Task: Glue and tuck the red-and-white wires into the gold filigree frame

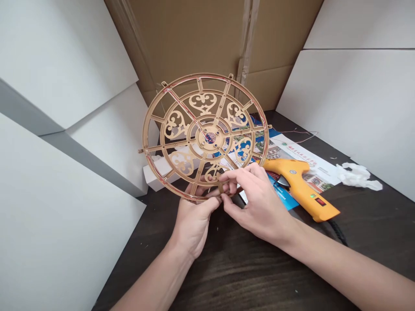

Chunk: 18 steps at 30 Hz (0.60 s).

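Observation:
A round gold openwork frame [214, 137] with spokes and scroll ornaments is held up, tilted, over the dark table. Thin red and white wires [184, 106] run along one spoke and round its outer channel. My left hand [196, 216] grips the bottom of the rim, thumb in front and fingers behind. Beside it, my right hand [254, 198] has its thumb and index finger closed at the lower rim. What those fingertips pinch, perhaps wire or the rim itself, is hidden. Right of the frame, a yellow hot glue gun [296, 183] lies on the table.
Printed sheets and brochures [316, 162] lie under and behind the glue gun. A crumpled white tissue [358, 176] sits at the right. A loose wire [306, 133] trails near the back. White panels [359, 86] and a cardboard sheet [194, 39] enclose the dark table [246, 276].

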### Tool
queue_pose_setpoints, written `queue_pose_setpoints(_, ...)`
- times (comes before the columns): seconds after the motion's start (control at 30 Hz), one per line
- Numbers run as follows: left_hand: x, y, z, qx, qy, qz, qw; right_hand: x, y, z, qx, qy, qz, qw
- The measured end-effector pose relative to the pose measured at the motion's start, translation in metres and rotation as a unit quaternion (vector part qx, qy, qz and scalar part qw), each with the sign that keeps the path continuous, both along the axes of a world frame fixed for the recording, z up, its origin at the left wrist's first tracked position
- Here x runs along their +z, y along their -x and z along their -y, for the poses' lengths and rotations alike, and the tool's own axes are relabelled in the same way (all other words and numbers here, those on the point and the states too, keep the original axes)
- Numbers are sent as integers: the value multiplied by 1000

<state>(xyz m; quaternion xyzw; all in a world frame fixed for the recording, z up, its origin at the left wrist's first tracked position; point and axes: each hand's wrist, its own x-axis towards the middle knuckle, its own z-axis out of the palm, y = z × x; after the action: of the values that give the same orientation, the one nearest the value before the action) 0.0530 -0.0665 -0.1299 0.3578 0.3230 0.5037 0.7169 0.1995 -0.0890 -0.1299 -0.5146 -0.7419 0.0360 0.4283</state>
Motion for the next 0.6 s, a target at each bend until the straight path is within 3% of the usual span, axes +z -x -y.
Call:
queue_pose_setpoints(0.23,1,4,-3,-7,-8,-8,1000,-3,-13,-4,82,34,-4,996)
queue_pose_setpoints(0.6,-2,4,-3,0,-31,-39,999,-2,-15,-5,71,38,19,997)
